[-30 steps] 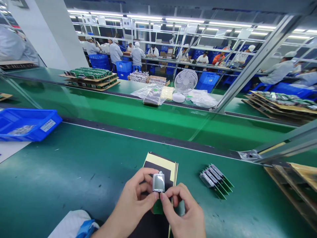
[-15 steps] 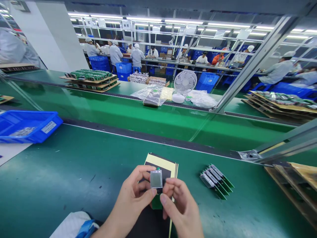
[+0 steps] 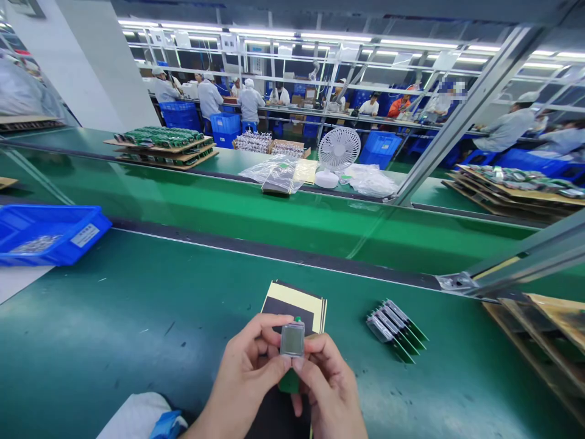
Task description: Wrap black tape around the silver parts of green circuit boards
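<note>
Between my two hands is a small green circuit board with a square grey display [image 3: 292, 339] facing me. My left hand [image 3: 249, 366] grips its left side, index finger along the top edge and thumb at the lower corner. On the right side, my right hand [image 3: 331, 378] pinches the lower corner with thumb and fingers. Green board shows below the thumbs. Underneath lies a stack of black and cream sheets [image 3: 292, 294], partly hidden by my hands. To the right, several similar boards with displays [image 3: 397, 330] stand leaning in a row on the green bench.
A blue bin [image 3: 86, 235] with small parts sits at the left. Cardboard trays [image 3: 539, 341] are stacked at the right edge. Beyond the low barrier are a white fan [image 3: 338, 152], plastic bags [image 3: 370, 181] and stacked boards [image 3: 159, 139]. Several people work at far benches.
My right hand has closed in on the display board, and its thumb now touches the lower corner. The board has shifted slightly right and down in view.
</note>
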A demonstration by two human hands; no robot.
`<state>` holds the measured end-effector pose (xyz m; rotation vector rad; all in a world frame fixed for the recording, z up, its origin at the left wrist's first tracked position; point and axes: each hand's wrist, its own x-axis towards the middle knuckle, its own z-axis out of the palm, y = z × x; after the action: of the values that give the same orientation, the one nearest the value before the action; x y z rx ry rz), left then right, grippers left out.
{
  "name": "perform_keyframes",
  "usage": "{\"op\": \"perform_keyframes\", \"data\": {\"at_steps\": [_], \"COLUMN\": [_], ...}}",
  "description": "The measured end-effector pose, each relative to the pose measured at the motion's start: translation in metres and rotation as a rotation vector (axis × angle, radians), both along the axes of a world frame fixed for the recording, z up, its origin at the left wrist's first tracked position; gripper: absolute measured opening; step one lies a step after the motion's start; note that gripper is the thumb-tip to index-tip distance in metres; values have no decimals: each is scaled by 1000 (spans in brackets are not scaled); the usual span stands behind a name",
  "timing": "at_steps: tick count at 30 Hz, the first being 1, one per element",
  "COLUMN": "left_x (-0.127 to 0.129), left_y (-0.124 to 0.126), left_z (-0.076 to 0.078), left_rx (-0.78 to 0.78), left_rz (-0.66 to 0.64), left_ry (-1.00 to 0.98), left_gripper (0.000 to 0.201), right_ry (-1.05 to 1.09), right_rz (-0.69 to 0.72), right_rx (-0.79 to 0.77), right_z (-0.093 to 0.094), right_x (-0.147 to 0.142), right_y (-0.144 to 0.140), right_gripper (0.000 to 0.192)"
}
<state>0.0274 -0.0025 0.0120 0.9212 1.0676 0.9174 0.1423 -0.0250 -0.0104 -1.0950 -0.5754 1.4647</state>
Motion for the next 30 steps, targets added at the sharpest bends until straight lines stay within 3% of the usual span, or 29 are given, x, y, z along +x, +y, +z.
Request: {"op": "perform_keyframes", "data": {"at_steps": [7, 13, 30], "left_x": [-6, -9, -1], "left_y": [10, 12, 6], "left_z": [8, 9, 2], "left_rx": [-17, -20, 27], "left_rz": [-98, -120, -65], "left_ry": [-33, -26, 45], "left_gripper": [37, 40, 35], "right_ry": [-103, -218, -315], "right_rz": [132, 138, -27], "right_rx": [26, 19, 35], "right_z": [5, 12, -3], "right_x": [15, 21, 8], "right_y": [6, 8, 0], "right_gripper": [26, 28, 33]}}
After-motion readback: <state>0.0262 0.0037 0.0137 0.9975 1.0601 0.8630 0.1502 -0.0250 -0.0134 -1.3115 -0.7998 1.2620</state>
